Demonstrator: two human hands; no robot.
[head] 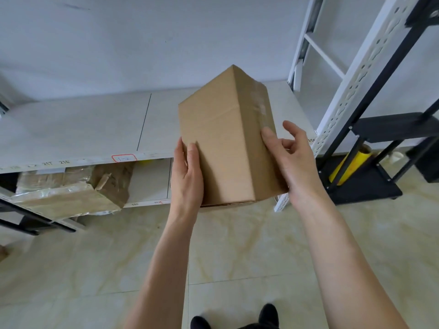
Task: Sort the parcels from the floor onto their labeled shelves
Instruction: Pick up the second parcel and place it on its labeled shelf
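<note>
A plain brown cardboard parcel [225, 138], taped along its right side, is held up in the air in front of the white shelf [71, 129]. My left hand [186, 176] holds its near left edge with thumb on top and fingers wrapped under. My right hand [291, 157] presses its thumb on the parcel's right edge, palm against the side, the other fingers loosely curled off the box. A red-bordered label [124, 158] reading "1-2" sits on the shelf's front edge, left of the parcel.
A torn, tape-wrapped cardboard parcel [71, 193] lies on the lower shelf at the left. A white perforated upright [356, 79] and a black cart [370, 167] holding a yellow roll [351, 165] stand at the right. Beige floor tiles [237, 245] lie below.
</note>
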